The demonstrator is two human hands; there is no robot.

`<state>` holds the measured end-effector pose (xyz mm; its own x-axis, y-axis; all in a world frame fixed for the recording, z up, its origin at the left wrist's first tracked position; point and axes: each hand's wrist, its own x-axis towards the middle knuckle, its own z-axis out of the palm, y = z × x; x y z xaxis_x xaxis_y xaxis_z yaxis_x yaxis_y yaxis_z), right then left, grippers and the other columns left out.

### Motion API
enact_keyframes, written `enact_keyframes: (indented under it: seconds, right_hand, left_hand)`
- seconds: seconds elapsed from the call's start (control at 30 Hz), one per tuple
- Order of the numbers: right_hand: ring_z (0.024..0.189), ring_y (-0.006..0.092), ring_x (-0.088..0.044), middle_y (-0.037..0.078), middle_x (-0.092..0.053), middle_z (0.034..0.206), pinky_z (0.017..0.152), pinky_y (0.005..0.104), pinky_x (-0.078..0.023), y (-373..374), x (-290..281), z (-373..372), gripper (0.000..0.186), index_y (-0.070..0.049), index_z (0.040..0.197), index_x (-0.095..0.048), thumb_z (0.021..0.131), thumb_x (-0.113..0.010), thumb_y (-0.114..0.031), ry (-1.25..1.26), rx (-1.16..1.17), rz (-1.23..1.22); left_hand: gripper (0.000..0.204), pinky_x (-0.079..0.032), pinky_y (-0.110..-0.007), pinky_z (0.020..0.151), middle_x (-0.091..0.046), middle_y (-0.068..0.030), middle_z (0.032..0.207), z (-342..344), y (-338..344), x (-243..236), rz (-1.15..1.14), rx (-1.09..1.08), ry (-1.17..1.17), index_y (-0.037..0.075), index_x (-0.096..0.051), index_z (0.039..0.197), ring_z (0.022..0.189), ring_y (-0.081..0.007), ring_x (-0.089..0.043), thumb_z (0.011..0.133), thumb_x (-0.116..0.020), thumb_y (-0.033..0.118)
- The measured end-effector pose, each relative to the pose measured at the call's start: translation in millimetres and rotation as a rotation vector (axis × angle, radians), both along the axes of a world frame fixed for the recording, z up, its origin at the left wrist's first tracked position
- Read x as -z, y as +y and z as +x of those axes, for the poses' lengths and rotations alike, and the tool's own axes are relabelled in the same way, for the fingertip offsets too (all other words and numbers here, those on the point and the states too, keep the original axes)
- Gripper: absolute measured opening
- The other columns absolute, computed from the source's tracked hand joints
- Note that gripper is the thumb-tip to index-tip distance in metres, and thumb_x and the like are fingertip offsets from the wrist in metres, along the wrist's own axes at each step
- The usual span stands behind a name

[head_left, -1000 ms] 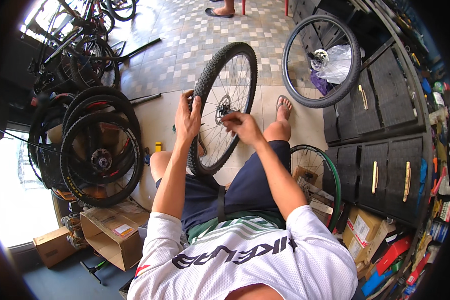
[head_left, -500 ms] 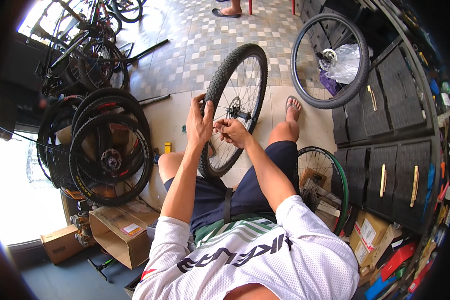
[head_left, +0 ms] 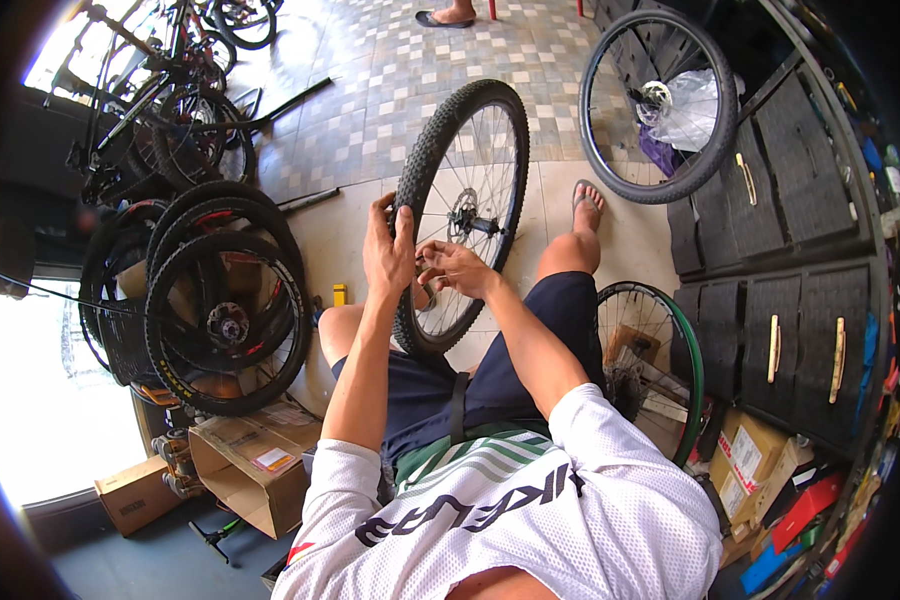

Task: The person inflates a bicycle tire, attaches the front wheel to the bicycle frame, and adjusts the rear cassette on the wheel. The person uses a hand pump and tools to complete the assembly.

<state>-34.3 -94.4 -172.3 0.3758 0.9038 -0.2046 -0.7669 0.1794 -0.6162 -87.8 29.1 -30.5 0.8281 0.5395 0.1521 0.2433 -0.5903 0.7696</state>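
Observation:
A bicycle wheel (head_left: pixel 510 170) with a knobby black tyre, thin spokes and a disc-brake hub stands upright between my knees, leaning slightly to the right. My left hand (head_left: pixel 388 248) is wrapped round the tyre's left side, thumb on the near side and fingers over the tread. Close beside it, my right hand (head_left: pixel 456 268) is at the inner edge of the rim among the spokes. Its fingers are curled, thumb and forefinger drawn together; whatever small part they pinch is too small to make out.
Several wheels (head_left: pixel 160 300) lean in a stack at the left, above an open cardboard box (head_left: pixel 235 470). Another wheel (head_left: pixel 592 130) rests against black drawers (head_left: pixel 800 350) at the right. A green-rimmed wheel (head_left: pixel 692 360) stands by my right thigh. Bicycles (head_left: pixel 185 130) crowd the far left.
Both hands stay at the same part of the wheel. The right fingers have shifted and spread a little at the rim. The whole view has moved slightly.

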Motion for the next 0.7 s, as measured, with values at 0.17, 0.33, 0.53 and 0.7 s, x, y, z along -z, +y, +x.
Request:
enact_keyframes:
  seconds: [0.17,0.33,0.53,0.7]
  right_hand:
    - [0.081,0.0128,-0.073,-0.002,-0.067,0.095,0.059,0.0252,-0.051,11.1,-4.5,-7.3,0.034,-0.012,0.101,-0.061,0.101,-0.063,-0.046,-0.055,0.032,-0.034]
    - [0.080,0.0117,-0.070,-0.001,-0.067,0.093,0.061,0.0246,-0.052,14.1,-2.3,-6.6,0.046,-0.011,0.105,-0.062,0.097,-0.063,-0.057,-0.115,0.017,-0.074]
    - [0.079,0.0102,-0.067,-0.001,-0.066,0.095,0.062,0.0232,-0.053,11.7,-2.7,-6.5,0.050,-0.011,0.107,-0.063,0.095,-0.063,-0.060,-0.121,0.021,-0.066]
    - [0.078,0.0086,-0.067,-0.001,-0.066,0.094,0.061,0.0223,-0.052,7.2,-3.8,-7.2,0.030,-0.012,0.108,-0.063,0.103,-0.063,-0.041,-0.035,0.038,0.053]
  left_hand:
    - [0.048,-0.050,-0.048,0.087,-0.068,-0.0233,0.114,-2.4,3.5,1.4,0.015,-0.010,-0.004,0.005,-0.052,0.135,0.101,-0.0414,-0.067,0.105,-0.051,0.043]
    - [0.046,-0.051,-0.046,0.084,-0.069,-0.0209,0.107,-1.6,4.4,5.3,0.041,-0.008,-0.020,0.006,-0.052,0.135,0.096,-0.0386,-0.067,0.105,-0.052,0.041]
    - [0.046,-0.050,-0.046,0.082,-0.068,-0.0206,0.104,-1.7,3.1,4.2,0.051,0.001,-0.035,0.007,-0.052,0.136,0.093,-0.0380,-0.066,0.105,-0.051,0.040]
    - [0.046,-0.050,-0.046,0.083,-0.068,-0.0209,0.104,-0.6,2.0,4.2,0.045,-0.005,-0.037,0.006,-0.052,0.135,0.093,-0.0379,-0.066,0.105,-0.051,0.041]
